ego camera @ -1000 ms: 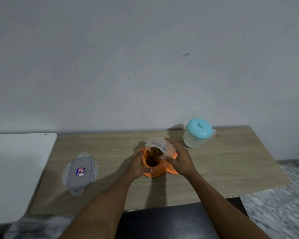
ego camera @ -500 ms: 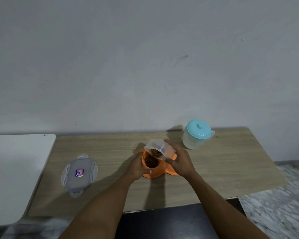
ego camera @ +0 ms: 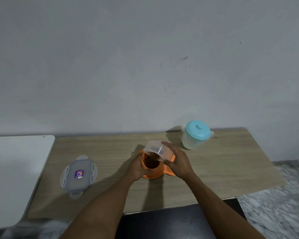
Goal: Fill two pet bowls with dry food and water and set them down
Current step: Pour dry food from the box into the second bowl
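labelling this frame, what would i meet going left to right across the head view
white table → grey container lid → left hand → orange bowl → right hand → teal-lidded pitcher. The clear container, tipped over the bowl in the right hand, overlaps too much to place.

Orange bowl (ego camera: pixel 153 171), brown kibble (ego camera: pixel 150 163), turquoise-lidded jug (ego camera: pixel 196 134), wood-grain table (ego camera: pixel 214 169), marbled floor (ego camera: pixel 280 204).

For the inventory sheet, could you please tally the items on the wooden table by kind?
orange bowls: 2, the filled bowl and the second bowl, mostly hidden by the right hand
clear food container: 1
loose snap lid: 1
lidded jug: 1
Total: 5
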